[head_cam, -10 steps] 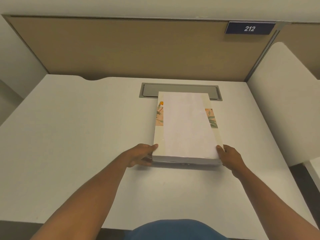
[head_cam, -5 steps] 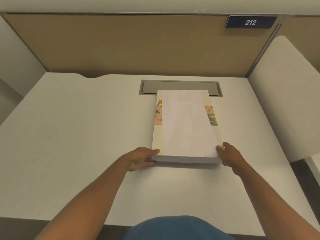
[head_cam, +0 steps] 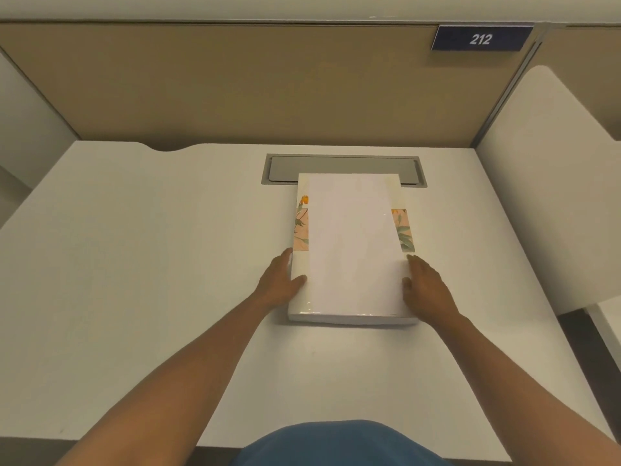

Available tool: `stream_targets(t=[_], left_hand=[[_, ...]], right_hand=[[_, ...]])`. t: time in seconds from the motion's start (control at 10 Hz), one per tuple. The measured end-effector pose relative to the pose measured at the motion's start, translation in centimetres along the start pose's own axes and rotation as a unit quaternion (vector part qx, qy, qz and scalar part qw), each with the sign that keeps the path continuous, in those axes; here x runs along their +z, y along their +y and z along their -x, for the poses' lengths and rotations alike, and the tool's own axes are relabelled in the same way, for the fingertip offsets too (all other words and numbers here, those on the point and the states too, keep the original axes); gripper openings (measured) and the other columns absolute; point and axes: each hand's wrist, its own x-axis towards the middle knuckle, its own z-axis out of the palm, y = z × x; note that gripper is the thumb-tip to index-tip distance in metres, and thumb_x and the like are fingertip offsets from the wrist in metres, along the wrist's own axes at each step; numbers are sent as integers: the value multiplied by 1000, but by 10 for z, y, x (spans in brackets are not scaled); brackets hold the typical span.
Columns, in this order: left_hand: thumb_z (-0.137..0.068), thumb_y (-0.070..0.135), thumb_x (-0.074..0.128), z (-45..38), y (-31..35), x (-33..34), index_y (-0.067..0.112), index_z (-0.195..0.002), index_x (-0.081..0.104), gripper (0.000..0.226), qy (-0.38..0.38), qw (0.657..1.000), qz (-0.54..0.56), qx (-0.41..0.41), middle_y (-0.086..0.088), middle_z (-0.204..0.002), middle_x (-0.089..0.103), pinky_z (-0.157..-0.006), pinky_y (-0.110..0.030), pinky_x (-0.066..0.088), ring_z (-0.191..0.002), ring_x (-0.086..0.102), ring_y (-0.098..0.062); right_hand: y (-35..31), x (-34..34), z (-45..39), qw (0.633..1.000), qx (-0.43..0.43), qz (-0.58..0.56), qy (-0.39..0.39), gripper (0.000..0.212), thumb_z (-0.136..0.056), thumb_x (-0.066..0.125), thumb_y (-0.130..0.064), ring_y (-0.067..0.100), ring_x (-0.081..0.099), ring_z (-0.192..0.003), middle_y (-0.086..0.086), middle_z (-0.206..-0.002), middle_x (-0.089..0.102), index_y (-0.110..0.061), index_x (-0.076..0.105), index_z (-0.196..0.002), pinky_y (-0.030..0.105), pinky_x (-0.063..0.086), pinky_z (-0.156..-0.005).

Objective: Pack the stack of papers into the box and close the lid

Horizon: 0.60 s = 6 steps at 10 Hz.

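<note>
A thick stack of white papers lies on top of a flat cream box with a floral band, in the middle of the white desk. The box shows only as narrow strips on either side of the stack. My left hand clasps the box's left long side, fingers down the outer wall, thumb on the top strip touching the paper's edge. My right hand clasps the right long side, its thumb against the paper's right edge. I cannot tell whether the box has a lid on it.
A grey cable-slot cover is set into the desk just behind the box. A tan partition with a blue "212" sign closes the back. A white side panel stands along the right.
Both hands have slid forward from the box's near corners to the middle of its long sides. The box and the stack have stayed in place.
</note>
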Motion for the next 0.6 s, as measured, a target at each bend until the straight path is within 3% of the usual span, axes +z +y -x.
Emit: stream_targets(t=[0.1,0.2,0.3,0.4,0.5,0.6], left_hand=[[-95,36,57,-10,9,-2,15,-157,12,80,-9,990,-128,53,-4,-165,15,-119,-37,26,-149,24,-23],[-97,45,49,-20,13,-5,15,-158,10,78,-59,962,-264,33,0,-167,1,-116,-43,31,-148,27,-28],[-96,50,46,-25,20,-9,17,-157,12,77,-76,941,-328,26,-1,-167,5,-112,-46,37,-144,33,-32],[-98,51,41,-27,27,-13,17,-158,10,76,-94,919,-382,21,-4,-166,8,-112,-45,37,-144,34,-32],[-98,50,41,-24,29,-16,16,-158,11,75,-103,917,-385,26,-4,-166,9,-112,-44,37,-143,35,-32],[-96,48,45,-23,28,-22,14,-155,17,73,-78,929,-359,49,-3,-166,9,-108,-45,43,-138,42,-32]], right_hand=[[-9,-3,-22,997,-43,45,-43,42,-97,41,-17,31,40,-130,13,-148,38,-3,41,-137,40,45,-92],[-11,-6,-32,996,-21,65,-58,28,-96,37,-17,34,53,-112,10,-133,48,-4,52,-117,34,39,-75],[-13,-6,-32,995,-14,71,-65,22,-90,37,-11,34,53,-105,9,-127,50,-5,52,-106,33,37,-72],[-16,-8,-28,993,-15,84,-77,29,-87,37,-6,32,48,-114,8,-132,47,-5,51,-112,37,44,-79],[-23,-21,-28,989,-6,98,-112,32,-88,37,-8,32,49,-115,9,-133,46,-5,50,-117,41,48,-88],[-25,-24,-33,983,1,114,-145,34,-91,36,-14,34,42,-121,11,-141,41,-6,49,-122,46,43,-99]])
